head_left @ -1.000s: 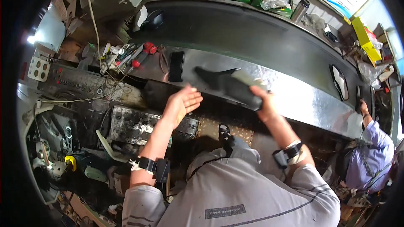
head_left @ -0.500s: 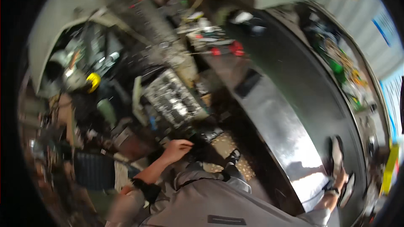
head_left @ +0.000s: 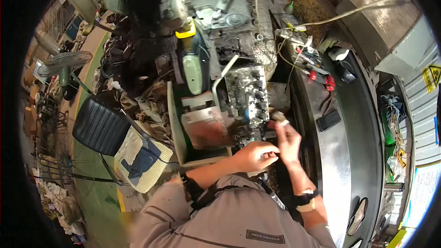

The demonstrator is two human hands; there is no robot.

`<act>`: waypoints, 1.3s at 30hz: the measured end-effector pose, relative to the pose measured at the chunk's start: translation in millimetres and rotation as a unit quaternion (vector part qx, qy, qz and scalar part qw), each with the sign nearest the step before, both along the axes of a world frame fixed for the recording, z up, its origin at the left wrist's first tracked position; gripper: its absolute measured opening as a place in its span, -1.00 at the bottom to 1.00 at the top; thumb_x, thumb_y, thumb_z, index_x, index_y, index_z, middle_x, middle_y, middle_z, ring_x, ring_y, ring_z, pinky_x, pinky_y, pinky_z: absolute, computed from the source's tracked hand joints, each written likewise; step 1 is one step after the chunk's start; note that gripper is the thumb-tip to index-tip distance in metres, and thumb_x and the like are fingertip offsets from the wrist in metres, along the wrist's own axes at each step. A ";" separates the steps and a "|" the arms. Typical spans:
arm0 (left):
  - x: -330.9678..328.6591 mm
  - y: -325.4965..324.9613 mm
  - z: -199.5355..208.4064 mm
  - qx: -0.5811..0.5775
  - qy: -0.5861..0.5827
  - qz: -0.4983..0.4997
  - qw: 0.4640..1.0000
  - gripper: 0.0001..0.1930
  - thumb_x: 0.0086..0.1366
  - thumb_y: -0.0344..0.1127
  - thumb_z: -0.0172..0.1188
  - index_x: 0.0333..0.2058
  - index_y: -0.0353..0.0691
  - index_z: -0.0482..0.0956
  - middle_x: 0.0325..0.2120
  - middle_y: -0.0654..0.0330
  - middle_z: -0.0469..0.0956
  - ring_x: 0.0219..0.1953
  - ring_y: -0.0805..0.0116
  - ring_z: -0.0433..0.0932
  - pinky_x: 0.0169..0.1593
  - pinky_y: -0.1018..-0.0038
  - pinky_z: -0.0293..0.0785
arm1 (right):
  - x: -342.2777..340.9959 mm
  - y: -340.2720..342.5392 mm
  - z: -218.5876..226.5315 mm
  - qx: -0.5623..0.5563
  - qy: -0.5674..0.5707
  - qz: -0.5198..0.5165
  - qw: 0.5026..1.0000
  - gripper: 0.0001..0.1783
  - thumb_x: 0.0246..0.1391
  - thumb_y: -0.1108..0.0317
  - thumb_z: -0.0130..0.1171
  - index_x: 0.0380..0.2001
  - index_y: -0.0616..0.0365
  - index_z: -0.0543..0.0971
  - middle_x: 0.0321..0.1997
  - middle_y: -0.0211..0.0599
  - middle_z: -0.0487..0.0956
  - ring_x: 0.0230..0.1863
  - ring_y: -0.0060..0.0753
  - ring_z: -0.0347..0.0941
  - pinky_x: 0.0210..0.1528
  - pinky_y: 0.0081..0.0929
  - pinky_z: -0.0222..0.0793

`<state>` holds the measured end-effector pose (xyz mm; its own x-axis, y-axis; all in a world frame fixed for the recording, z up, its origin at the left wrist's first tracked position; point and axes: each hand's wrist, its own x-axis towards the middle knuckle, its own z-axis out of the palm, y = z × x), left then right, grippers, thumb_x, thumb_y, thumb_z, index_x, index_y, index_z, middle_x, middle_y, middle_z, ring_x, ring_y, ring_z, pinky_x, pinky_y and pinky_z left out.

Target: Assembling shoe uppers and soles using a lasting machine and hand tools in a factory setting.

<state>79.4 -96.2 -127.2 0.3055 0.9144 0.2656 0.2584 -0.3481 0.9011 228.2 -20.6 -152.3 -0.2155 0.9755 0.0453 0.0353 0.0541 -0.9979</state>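
My left hand [head_left: 258, 157] is in front of my body with its fingers curled in; whatever they may hold is hidden. Close beside it, on the right, my right hand [head_left: 289, 143] is raised and closed around a small brush-like piece [head_left: 279, 116] with a greyish-brown tip, its exact kind unclear. Just beyond both hands stands a metal block [head_left: 248, 93] with rows of dark knobs and worn, shiny patches. To its left, a reddish, worn plate [head_left: 206, 127] sits over a grey-green bin [head_left: 176, 131].
A steel ledge [head_left: 334, 156] and dark belt [head_left: 365, 142] run along my right, bearing a black phone [head_left: 329, 121], red-handled tools [head_left: 324, 79] and a shoe-shaped piece [head_left: 357, 217]. At left stand a black-backed chair [head_left: 102, 126] and a fan [head_left: 66, 66]. Machinery with a yellow ring [head_left: 186, 30] rises ahead.
My right hand has come from the shoe-shaped pieces on the belt to beside my left hand, now gripping the brush-like piece. My left hand has moved right within the view, which has turned.
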 end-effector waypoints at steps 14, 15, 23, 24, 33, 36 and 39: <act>-223.5 -105.4 -18.4 -0.099 -0.339 0.377 0.856 -0.80 0.38 -0.31 0.20 -0.37 -0.32 0.52 -0.57 0.17 0.54 -0.55 0.41 0.52 -0.43 0.44 0.47 | -289.2 51.6 65.7 0.215 -0.263 0.116 0.933 0.42 -0.21 0.21 0.57 0.43 0.44 -0.26 0.36 0.44 0.17 0.40 0.26 0.16 0.40 -0.21 0.16; -228.6 -105.9 -19.5 -0.099 -0.342 0.376 0.855 -0.80 0.38 -0.31 0.20 -0.37 -0.32 0.52 -0.57 0.17 0.54 -0.55 0.41 0.52 -0.43 0.44 0.47 | -292.7 50.4 63.0 0.214 -0.242 0.112 0.940 0.40 -0.22 0.27 0.56 0.43 0.44 -0.27 0.37 0.43 0.15 0.41 0.25 0.13 0.41 -0.21 0.14; -255.8 -53.1 13.9 -0.108 -0.378 0.391 0.832 -0.78 0.42 -0.27 0.14 -0.37 -0.29 0.51 -0.61 0.22 0.47 -0.59 0.41 0.47 -0.44 0.46 0.40 | -290.9 52.7 82.6 0.144 -0.126 0.080 0.978 0.31 -0.22 0.44 0.52 0.45 0.39 -0.18 0.35 0.17 0.29 0.34 -0.04 0.25 0.40 -0.31 0.13; -265.1 -40.9 25.7 -0.112 -0.342 0.413 0.837 -0.79 0.43 -0.26 0.13 -0.34 -0.29 0.52 -0.57 0.22 0.48 -0.56 0.41 0.48 -0.41 0.48 0.41 | -284.4 51.0 99.1 0.044 -0.073 0.125 0.988 0.26 -0.24 0.46 0.53 0.43 0.39 -0.08 0.30 0.10 0.34 0.31 -0.13 0.29 0.39 -0.33 0.15; -215.8 46.9 141.4 -0.025 -0.463 0.183 0.867 -0.57 0.17 -0.55 0.38 0.03 -0.41 0.51 -0.10 0.02 0.65 -0.04 0.29 0.62 0.11 0.34 0.51 | -114.6 -47.9 94.0 0.232 -0.146 0.194 0.942 0.16 -0.32 0.57 0.38 0.42 0.30 0.03 0.47 0.26 0.05 0.49 0.30 -0.03 0.47 0.07 -0.13; -163.5 49.3 143.3 0.000 -0.422 0.180 0.889 -0.64 0.13 -0.57 0.42 -0.08 -0.44 0.58 -0.17 0.01 0.68 -0.11 0.31 0.64 0.07 0.35 0.55 | -77.7 -62.6 49.9 0.264 -0.047 0.127 0.955 0.18 -0.30 0.53 0.43 0.42 0.25 0.03 0.45 0.31 0.06 0.45 0.28 0.04 0.42 0.05 0.00; -114.1 64.6 136.3 0.004 -0.384 0.143 0.912 -0.60 0.11 -0.56 0.43 -0.05 -0.45 0.58 -0.17 0.01 0.68 -0.12 0.32 0.65 0.07 0.37 0.55 | -36.5 -77.6 31.1 0.254 -0.091 0.022 0.963 0.19 -0.28 0.52 0.44 0.44 0.19 0.02 0.46 0.31 0.06 0.46 0.32 0.02 0.43 0.05 -0.01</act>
